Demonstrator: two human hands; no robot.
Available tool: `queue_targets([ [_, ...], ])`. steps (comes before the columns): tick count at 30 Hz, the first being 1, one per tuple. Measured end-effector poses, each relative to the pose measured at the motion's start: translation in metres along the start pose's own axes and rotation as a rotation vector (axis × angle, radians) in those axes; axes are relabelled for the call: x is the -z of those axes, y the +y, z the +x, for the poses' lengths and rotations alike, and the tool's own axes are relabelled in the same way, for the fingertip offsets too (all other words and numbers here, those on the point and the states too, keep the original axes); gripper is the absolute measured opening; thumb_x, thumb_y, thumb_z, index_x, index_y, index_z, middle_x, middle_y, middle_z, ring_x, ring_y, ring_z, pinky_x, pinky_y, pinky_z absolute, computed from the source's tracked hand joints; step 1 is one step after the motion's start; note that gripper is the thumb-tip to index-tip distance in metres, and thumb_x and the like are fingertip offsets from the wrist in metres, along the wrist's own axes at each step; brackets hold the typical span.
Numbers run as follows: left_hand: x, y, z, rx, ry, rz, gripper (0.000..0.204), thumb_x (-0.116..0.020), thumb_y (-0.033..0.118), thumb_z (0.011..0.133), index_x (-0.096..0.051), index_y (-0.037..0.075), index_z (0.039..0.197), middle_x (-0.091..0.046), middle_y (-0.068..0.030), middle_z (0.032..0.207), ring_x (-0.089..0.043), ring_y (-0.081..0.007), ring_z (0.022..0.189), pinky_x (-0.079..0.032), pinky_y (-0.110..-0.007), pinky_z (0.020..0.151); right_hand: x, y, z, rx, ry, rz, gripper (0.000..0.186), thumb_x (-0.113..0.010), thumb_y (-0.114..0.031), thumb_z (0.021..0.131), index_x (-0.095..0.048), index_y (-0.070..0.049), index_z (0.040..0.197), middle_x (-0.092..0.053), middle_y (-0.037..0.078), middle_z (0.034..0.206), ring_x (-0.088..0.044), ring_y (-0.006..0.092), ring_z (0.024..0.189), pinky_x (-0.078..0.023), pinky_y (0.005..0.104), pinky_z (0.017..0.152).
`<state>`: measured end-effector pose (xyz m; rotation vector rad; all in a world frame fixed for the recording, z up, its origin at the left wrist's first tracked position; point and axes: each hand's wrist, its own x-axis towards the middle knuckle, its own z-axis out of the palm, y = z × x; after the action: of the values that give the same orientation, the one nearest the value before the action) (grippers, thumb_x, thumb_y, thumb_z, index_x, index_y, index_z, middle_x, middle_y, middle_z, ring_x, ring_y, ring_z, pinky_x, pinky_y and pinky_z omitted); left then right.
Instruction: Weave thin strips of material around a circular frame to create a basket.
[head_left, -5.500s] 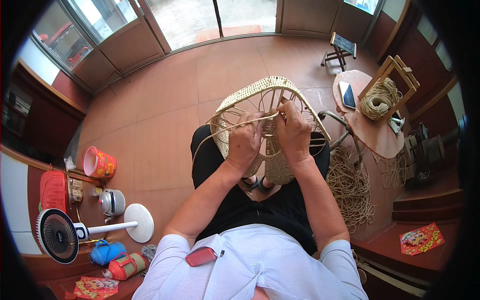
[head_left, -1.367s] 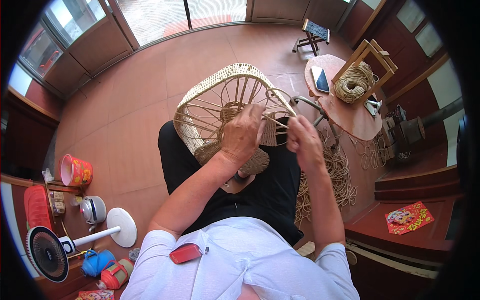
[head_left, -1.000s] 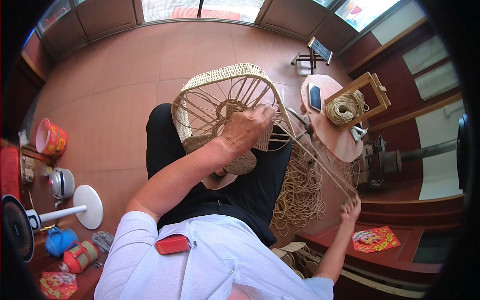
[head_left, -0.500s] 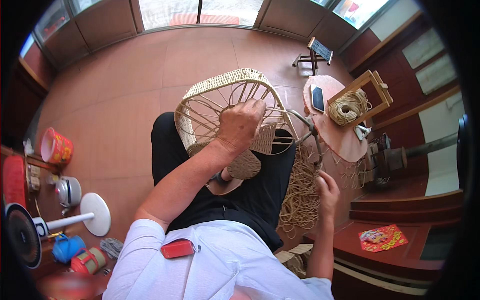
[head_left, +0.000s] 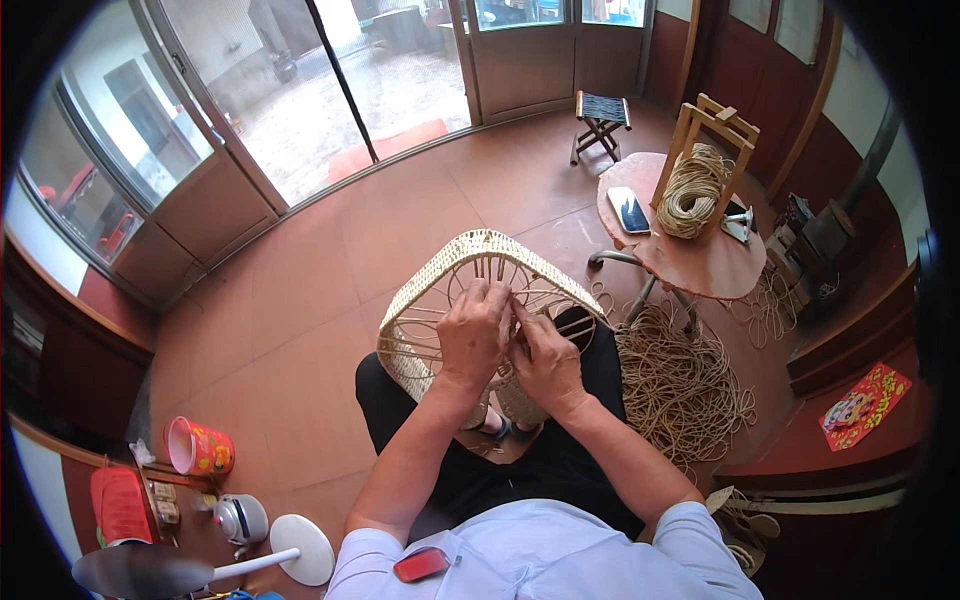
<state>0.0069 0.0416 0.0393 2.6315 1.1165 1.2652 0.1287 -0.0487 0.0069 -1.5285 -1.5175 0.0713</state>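
A half-woven piece of pale cord with open spokes inside a woven rim point(head_left: 410, 295) rests on my lap, over my black trousers point(head_left: 595, 390). My left hand point(head_left: 473, 330) is over the spokes, fingers curled closed on the cord near the middle. Right beside it, my right hand point(head_left: 545, 355) pinches cord, its fingertips close to the left ones and partly hidden. Denser brown weaving shows below my wrists, between my legs.
At right are a tangled cord heap point(head_left: 680, 390), a round table point(head_left: 690, 275) with phone point(head_left: 628, 210) and coil point(head_left: 690, 200), and a folding stool point(head_left: 600, 110). At left stand a bucket point(head_left: 200, 445), kettle point(head_left: 240, 520) and fan point(head_left: 140, 570). Glass doors point(head_left: 400, 60) face me.
My right hand, which was out at the right drawing a long cord, is back at the piece beside my left hand. The view has tilted up toward the doors.
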Motion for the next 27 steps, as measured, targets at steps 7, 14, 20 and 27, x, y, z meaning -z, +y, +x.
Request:
queue_targets([
  [7, -0.004, -0.008, 0.005, -0.082, -0.011, 0.175, 0.021, -0.074, 0.014, 0.098, -0.07, 0.013, 0.118, -0.069, -0.0094, 0.106, -0.076, -0.0316, 0.088, -0.063, -0.043, 0.07, -0.013, -0.004, 0.007, -0.102, -0.091, 0.086, 0.047, -0.071, -0.006, 0.094, -0.067, -0.003, 0.141, -0.076, 0.026, 0.107, -0.077, 0.0435, 0.096, -0.061, 0.0481, 0.082],
  [14, -0.005, -0.009, -0.001, -0.013, -0.145, 0.069, 0.036, -0.072, 0.011, 0.097, -0.066, 0.014, 0.133, -0.071, -0.0111, 0.111, -0.077, -0.0335, 0.089, -0.063, -0.045, 0.07, -0.004, -0.005, 0.007, -0.162, -0.106, 0.112, 0.039, -0.072, -0.01, 0.095, -0.069, -0.007, 0.134, -0.076, 0.024, 0.095, -0.078, 0.0427, 0.089, -0.06, 0.0475, 0.075],
  [20, 0.003, -0.022, -0.016, -0.092, -0.132, -0.115, 0.057, -0.068, 0.003, 0.097, -0.058, 0.012, 0.152, -0.068, -0.0131, 0.109, -0.075, -0.0326, 0.086, -0.06, -0.045, 0.07, -0.012, -0.001, 0.009, -0.114, -0.04, 0.144, 0.037, -0.073, -0.007, 0.095, -0.073, -0.006, 0.132, -0.076, 0.02, 0.096, -0.077, 0.0376, 0.081, -0.06, 0.0449, 0.074],
  [27, 0.041, -0.043, -0.024, 0.069, 0.12, -0.008, 0.041, -0.061, 0.002, 0.105, -0.063, 0.014, 0.144, -0.075, -0.0161, 0.101, -0.072, -0.0361, 0.075, -0.057, -0.046, 0.067, -0.01, -0.012, 0.013, 0.223, 0.13, -0.143, 0.044, -0.074, -0.006, 0.091, -0.073, -0.011, 0.134, -0.07, 0.012, 0.124, -0.069, 0.033, 0.113, -0.056, 0.0441, 0.097],
])
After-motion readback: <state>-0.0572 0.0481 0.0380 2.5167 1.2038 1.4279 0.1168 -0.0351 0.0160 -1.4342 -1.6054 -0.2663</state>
